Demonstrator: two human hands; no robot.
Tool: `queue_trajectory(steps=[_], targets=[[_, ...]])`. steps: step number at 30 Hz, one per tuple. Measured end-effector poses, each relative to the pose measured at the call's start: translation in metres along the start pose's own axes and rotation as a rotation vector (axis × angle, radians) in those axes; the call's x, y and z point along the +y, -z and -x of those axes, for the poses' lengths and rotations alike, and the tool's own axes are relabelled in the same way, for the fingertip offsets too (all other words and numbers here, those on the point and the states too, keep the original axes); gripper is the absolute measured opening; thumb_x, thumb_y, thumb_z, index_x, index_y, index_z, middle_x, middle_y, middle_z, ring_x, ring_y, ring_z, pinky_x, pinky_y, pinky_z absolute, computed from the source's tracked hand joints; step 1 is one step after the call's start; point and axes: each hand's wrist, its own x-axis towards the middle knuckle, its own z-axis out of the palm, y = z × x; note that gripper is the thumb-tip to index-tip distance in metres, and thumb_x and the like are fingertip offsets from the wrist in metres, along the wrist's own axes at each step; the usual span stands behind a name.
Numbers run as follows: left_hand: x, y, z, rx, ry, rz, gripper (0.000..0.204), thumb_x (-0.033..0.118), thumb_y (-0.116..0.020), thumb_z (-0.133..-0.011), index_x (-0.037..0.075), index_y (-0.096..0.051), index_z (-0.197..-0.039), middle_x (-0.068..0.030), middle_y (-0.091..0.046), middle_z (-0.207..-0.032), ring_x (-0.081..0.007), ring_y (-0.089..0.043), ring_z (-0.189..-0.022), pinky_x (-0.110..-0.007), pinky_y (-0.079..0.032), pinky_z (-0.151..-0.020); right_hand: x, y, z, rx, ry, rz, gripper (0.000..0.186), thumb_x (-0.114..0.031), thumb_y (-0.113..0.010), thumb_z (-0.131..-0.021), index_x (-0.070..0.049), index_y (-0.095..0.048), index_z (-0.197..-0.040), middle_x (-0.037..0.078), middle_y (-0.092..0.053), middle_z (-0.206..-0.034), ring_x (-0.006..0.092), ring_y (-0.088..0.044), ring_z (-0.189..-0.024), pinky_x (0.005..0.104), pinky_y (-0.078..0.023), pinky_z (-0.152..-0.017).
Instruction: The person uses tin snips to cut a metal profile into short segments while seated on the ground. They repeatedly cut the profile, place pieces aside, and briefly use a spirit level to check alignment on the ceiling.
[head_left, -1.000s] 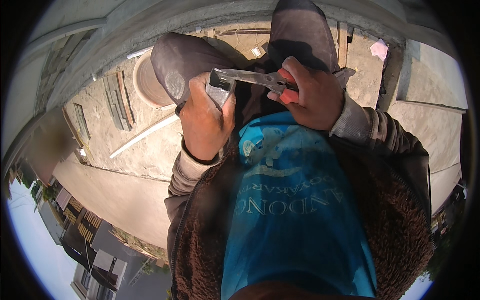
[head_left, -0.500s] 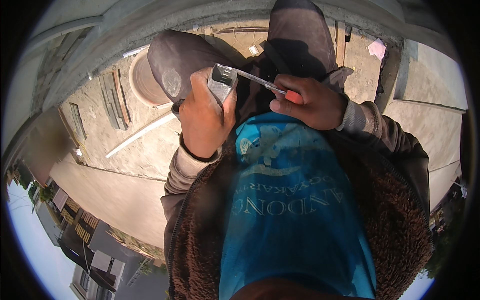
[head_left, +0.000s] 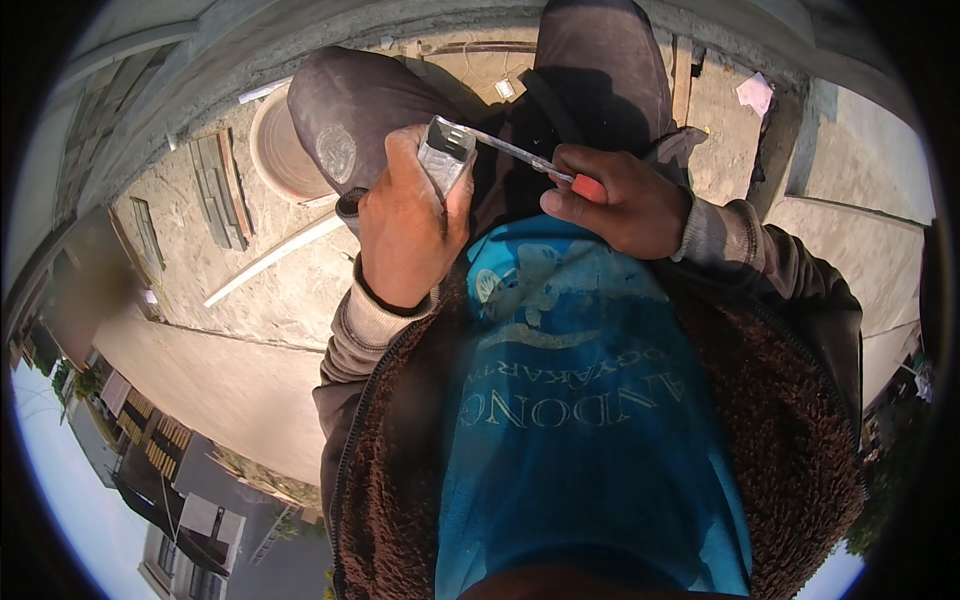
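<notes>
My left hand (head_left: 410, 228) wraps a silvery, square hollow metal tube (head_left: 442, 168), seemingly to steady its rim for the red-handled metal pliers (head_left: 530, 158) clenched in my right hand (head_left: 632, 207), their edge-on tip unclear, above my dusty dark trousers (head_left: 605, 90).

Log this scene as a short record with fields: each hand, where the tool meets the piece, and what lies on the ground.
Left hand: gripping a grey hollow square metal tube, open end showing
Right hand: closed around red-handled metal pliers
Contact: pliers' tip at the tube's upper rim; exact bite unclear
Ground, left: round tan basin, partly hidden; long white strip; flat grey slats
Ground, right: pale pink sheet-like scrap
</notes>
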Motion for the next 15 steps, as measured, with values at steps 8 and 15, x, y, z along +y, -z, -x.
queue_trajectory(steps=[8,15], targets=[[-0.0038,-0.0011,-0.0005,-0.012,-0.025,0.044,0.039,0.016,-0.072,-0.091,0.0,-0.048,-0.119,-0.0258,-0.067,-0.084,-0.0471,-0.068,-0.078,-0.05,-0.053,-0.064,0.0017,-0.0061,-0.0022,0.042,-0.012,-0.012,0.051,-0.052,-0.062,-0.097,-0.002,-0.055,-0.094,0.019,-0.058,-0.076,0.0354,-0.062,-0.071,0.0437,-0.047,-0.069],[-0.0007,-0.0048,0.0013,-0.022,-0.027,-0.016,0.041,0.017,-0.072,-0.091,0.0,-0.048,-0.12,-0.0263,-0.066,-0.082,-0.0475,-0.068,-0.076,-0.051,-0.053,-0.063,0.0055,-0.005,-0.0013,0.022,-0.01,-0.018,0.054,-0.056,-0.058,-0.098,-0.003,-0.053,-0.097,0.019,-0.056,-0.077,0.036,-0.061,-0.073,0.0443,-0.047,-0.069]])
